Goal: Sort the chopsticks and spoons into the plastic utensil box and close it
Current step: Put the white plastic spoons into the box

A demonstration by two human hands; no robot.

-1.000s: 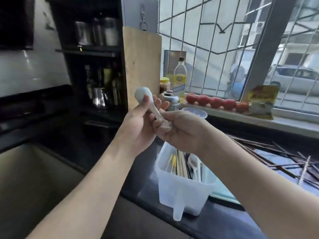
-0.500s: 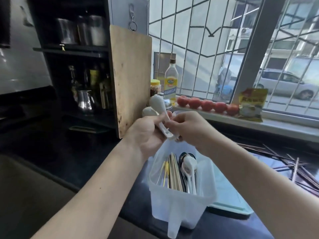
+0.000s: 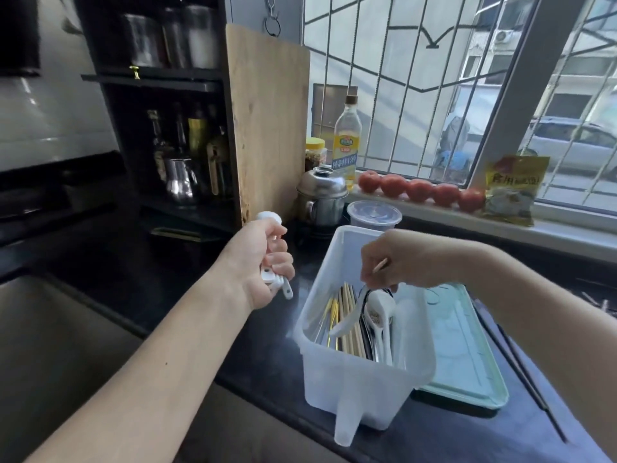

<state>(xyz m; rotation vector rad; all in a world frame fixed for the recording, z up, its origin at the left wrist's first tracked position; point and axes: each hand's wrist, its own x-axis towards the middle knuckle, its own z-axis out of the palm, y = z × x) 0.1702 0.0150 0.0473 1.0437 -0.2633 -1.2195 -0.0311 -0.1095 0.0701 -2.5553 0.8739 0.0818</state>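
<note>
I start at the translucent white plastic utensil box point(image 3: 364, 372), which stands open on the dark countertop point(image 3: 267, 362) with no lid on it. Inside lie pale wooden and yellow chopsticks point(image 3: 347, 322) on the left and several spoons on the right. My right hand point(image 3: 397, 262) is over the box's far half, fingers curled round the handle of a white ceramic soup spoon point(image 3: 350, 324) that slants down across the chopsticks; I judge I am setting it in, so the spoon-sorting step is in hand. My left hand point(image 3: 263, 262) sits just left of the box, closed round a bundle of white ceramic spoons point(image 3: 277, 279), one bowl poking out above the fist and the handle ends below. A flat pale green plastic lid point(image 3: 467, 355) lies on the counter against the box's right side, partly behind it. Further right, dark loose chopsticks point(image 3: 521, 362) rest on the counter, near the frame's edge.

Next, as I read it, the right hand must let the spoon settle among the other spoons rather than across the chopsticks, then take another from the left fist. The loose chopsticks and the lid remain to be dealt with.
</note>
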